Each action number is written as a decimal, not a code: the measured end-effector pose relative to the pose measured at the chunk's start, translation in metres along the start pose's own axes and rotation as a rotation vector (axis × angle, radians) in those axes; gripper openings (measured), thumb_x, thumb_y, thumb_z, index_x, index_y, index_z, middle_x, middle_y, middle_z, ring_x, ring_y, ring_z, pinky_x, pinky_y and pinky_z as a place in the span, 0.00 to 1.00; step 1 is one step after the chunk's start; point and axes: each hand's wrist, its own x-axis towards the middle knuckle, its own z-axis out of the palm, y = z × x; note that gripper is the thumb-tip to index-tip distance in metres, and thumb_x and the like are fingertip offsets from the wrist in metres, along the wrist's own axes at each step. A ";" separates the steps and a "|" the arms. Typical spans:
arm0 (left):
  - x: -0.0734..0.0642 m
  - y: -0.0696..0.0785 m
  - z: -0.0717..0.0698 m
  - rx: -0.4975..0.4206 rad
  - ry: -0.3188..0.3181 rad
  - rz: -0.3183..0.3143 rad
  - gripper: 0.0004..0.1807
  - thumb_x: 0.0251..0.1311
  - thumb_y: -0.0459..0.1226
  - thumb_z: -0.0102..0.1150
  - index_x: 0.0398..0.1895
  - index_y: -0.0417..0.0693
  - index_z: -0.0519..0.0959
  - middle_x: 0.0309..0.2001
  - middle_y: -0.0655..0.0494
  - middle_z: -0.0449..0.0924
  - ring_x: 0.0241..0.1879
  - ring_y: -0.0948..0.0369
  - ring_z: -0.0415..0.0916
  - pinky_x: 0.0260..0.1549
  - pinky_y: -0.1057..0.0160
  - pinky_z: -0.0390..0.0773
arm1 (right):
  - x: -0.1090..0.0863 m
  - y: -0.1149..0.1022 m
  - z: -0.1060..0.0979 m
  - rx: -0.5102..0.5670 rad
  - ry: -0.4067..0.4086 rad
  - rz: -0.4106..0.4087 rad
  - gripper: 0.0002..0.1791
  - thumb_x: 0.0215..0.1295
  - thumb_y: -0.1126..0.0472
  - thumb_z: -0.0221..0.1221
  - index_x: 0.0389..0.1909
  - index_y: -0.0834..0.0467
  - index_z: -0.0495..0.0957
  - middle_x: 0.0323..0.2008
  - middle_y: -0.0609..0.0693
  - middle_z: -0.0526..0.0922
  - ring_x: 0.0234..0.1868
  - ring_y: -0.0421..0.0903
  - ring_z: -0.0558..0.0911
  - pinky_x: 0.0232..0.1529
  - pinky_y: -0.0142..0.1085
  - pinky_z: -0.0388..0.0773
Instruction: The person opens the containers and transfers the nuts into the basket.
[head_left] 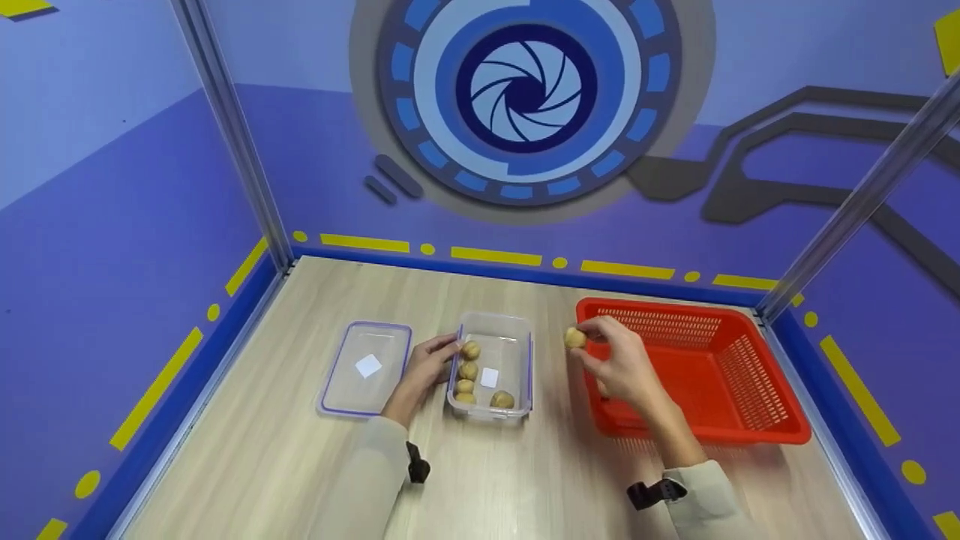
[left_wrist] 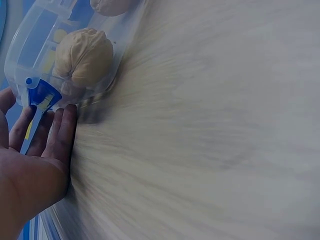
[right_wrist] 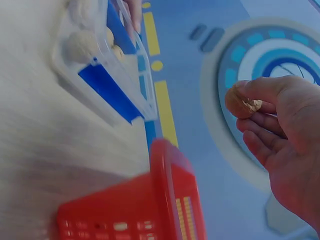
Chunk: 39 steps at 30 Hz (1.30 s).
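A clear plastic food container (head_left: 511,352) with blue-purple side flaps stands uncovered in the middle of the table. Several walnuts (head_left: 468,370) line its left side, and a single walnut (head_left: 502,400) lies at the near right. My left hand (head_left: 427,367) touches the container's left wall, its fingers fairly straight beside a hanging blue flap (left_wrist: 42,94). Between thumb and fingertips, my right hand (head_left: 624,367) pinches a walnut (right_wrist: 242,101), raised over the left rim of a red plastic basket (head_left: 694,375).
Left of the container lies its flat clear lid (head_left: 349,386), edged in purple and bearing a white label (head_left: 368,366). The basket sits at the right, near the panel wall. Printed panels (head_left: 315,165) and metal posts (head_left: 232,127) enclose the wooden table (head_left: 247,427).
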 end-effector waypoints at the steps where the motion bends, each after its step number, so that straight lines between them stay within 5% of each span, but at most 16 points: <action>1: 0.000 0.001 0.000 -0.006 -0.003 -0.002 0.24 0.73 0.40 0.65 0.68 0.40 0.79 0.61 0.42 0.84 0.59 0.50 0.81 0.49 0.63 0.84 | -0.001 0.003 -0.003 0.002 0.012 0.010 0.20 0.62 0.66 0.76 0.54 0.55 0.82 0.48 0.45 0.84 0.50 0.49 0.84 0.56 0.49 0.84; 10: 0.003 0.007 0.001 0.021 -0.007 -0.018 0.25 0.73 0.42 0.67 0.69 0.44 0.80 0.63 0.44 0.83 0.60 0.53 0.80 0.53 0.61 0.83 | -0.004 0.038 -0.016 0.026 0.138 0.048 0.20 0.60 0.67 0.77 0.53 0.59 0.85 0.48 0.50 0.86 0.49 0.49 0.84 0.53 0.25 0.79; 21: 0.003 -0.003 0.001 0.041 0.038 0.050 0.23 0.71 0.40 0.68 0.64 0.38 0.82 0.59 0.45 0.85 0.54 0.58 0.80 0.58 0.59 0.80 | -0.009 0.081 -0.006 0.095 0.161 0.201 0.18 0.63 0.67 0.75 0.52 0.64 0.84 0.49 0.57 0.85 0.51 0.54 0.86 0.57 0.55 0.83; 29: 0.005 -0.003 0.001 0.048 0.021 0.028 0.24 0.72 0.41 0.67 0.66 0.40 0.82 0.60 0.46 0.84 0.58 0.55 0.81 0.57 0.60 0.80 | -0.011 0.107 0.000 0.054 0.116 0.280 0.17 0.64 0.65 0.75 0.52 0.64 0.84 0.49 0.59 0.86 0.51 0.56 0.86 0.57 0.53 0.83; 39: 0.002 -0.001 -0.001 0.032 0.002 0.007 0.26 0.72 0.42 0.67 0.69 0.41 0.80 0.61 0.44 0.83 0.58 0.52 0.81 0.51 0.63 0.83 | -0.012 0.108 0.007 0.033 0.025 0.352 0.17 0.67 0.66 0.72 0.54 0.64 0.82 0.51 0.60 0.85 0.53 0.57 0.84 0.60 0.55 0.81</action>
